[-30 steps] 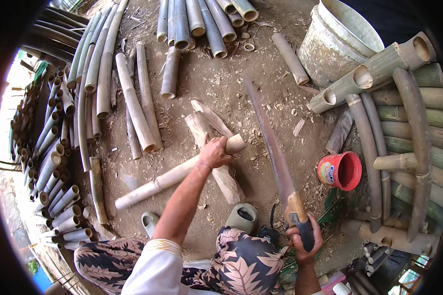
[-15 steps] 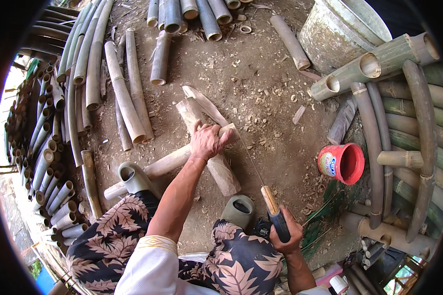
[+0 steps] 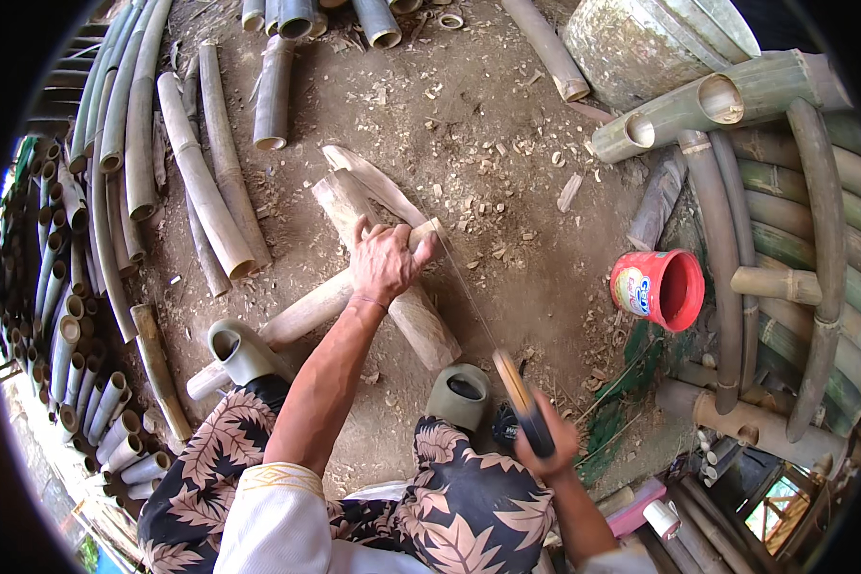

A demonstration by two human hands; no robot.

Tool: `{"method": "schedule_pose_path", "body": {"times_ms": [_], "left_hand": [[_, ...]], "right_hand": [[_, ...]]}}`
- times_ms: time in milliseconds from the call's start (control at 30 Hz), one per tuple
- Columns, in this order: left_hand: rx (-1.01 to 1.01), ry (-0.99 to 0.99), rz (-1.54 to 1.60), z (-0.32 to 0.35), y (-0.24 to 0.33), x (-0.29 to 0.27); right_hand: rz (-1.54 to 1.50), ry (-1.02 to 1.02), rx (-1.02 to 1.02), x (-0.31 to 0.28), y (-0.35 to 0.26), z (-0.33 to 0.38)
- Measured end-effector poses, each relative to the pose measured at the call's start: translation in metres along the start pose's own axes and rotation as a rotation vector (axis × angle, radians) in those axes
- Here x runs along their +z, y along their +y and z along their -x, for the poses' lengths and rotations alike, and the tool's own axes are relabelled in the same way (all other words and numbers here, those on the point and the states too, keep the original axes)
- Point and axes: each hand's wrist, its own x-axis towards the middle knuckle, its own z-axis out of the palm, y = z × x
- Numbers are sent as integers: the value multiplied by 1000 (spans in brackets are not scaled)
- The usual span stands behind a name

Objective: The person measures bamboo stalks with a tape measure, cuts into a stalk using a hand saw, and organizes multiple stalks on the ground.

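Observation:
My left hand (image 3: 387, 263) is closed over a pale bamboo pole (image 3: 301, 311), near its far end. The pole lies slantwise across a short thick log (image 3: 426, 330) on the ground, its near end beside my left foot. In my right hand (image 3: 555, 438) is the handle of a handsaw (image 3: 515, 385), part wood and part black; hand and handle are slightly blurred. The saw's thin blade runs up and left to the pole's end, just right of my left hand. Whether its teeth are in the bamboo, I cannot tell.
A split wood piece (image 3: 378, 182) lies behind the log. To the right are a red bucket (image 3: 680, 290) and a bamboo frame (image 3: 727, 287); a large whitish bucket (image 3: 631, 53) stands far right. Bamboo poles (image 3: 201, 177) lie at left, with stacked bamboo tubes (image 3: 67, 335) beyond. Chips litter the ground.
The whole view has shifted a little. My right hand has drawn the saw slightly back toward me, away from the pole's end. My left hand keeps its grip on the bamboo.

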Motion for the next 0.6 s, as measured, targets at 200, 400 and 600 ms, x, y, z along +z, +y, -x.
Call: {"method": "schedule_pose_path", "body": {"times_ms": [200, 400, 600], "left_hand": [[-29, -124, -76, -3, 1, -12], [-2, -77, -42, 0, -3, -9], [46, -50, 3, -2, -4, -4]], "right_hand": [[-30, -15, 82, 32, 6, -34], [197, -50, 86, -31, -6, 73], [-87, 47, 17, 44, 10, -62]]}}
